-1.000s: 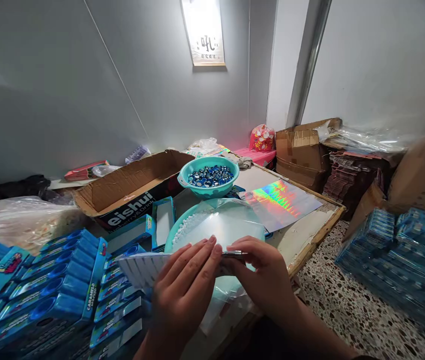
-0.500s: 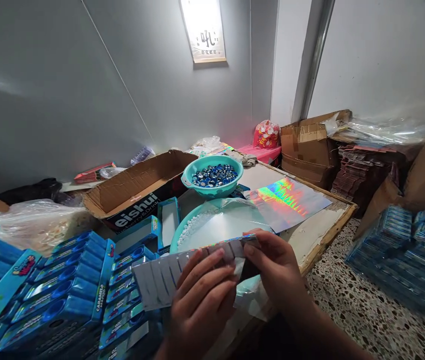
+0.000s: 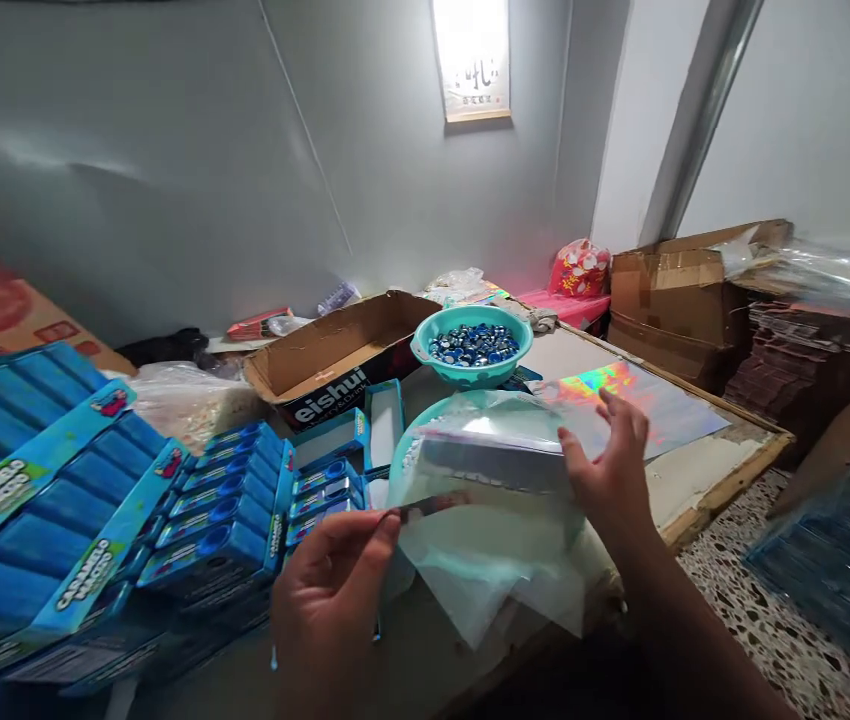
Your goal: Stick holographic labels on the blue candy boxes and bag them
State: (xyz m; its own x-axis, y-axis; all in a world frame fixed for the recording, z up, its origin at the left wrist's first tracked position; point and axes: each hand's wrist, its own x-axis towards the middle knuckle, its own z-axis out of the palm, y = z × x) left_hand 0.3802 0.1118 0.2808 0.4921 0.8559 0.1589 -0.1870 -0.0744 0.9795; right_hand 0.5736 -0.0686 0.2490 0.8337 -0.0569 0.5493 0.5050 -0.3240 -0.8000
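Observation:
My left hand (image 3: 339,580) pinches a thin, dark, blurred strip (image 3: 436,503) between thumb and fingertips, over the front left of a wide turquoise basin (image 3: 400,470). My right hand (image 3: 612,470) is at the basin's right side with fingers apart, holding nothing I can see. A clear plastic sheet (image 3: 470,600) drapes over the basin and hangs past its front. On the plastic lies a long silvery-grey strip (image 3: 496,463), its right end close to my right hand. Small white pieces (image 3: 411,450) show along the basin's left inside.
Behind stands a turquoise bowl (image 3: 425,350) of shiny blue pieces. A shiny rainbow sheet (image 3: 665,410) lies on the table at right. Stacked blue display boxes (image 3: 222,520) fill the left, near an open cardboard box (image 3: 275,375). Cardboard cartons (image 3: 665,300) stand beyond the table edge.
Both hands were together on the silvery strip; now they are apart and it lies on the plastic. My left hand has moved left with a thin dark strip. The view has turned left.

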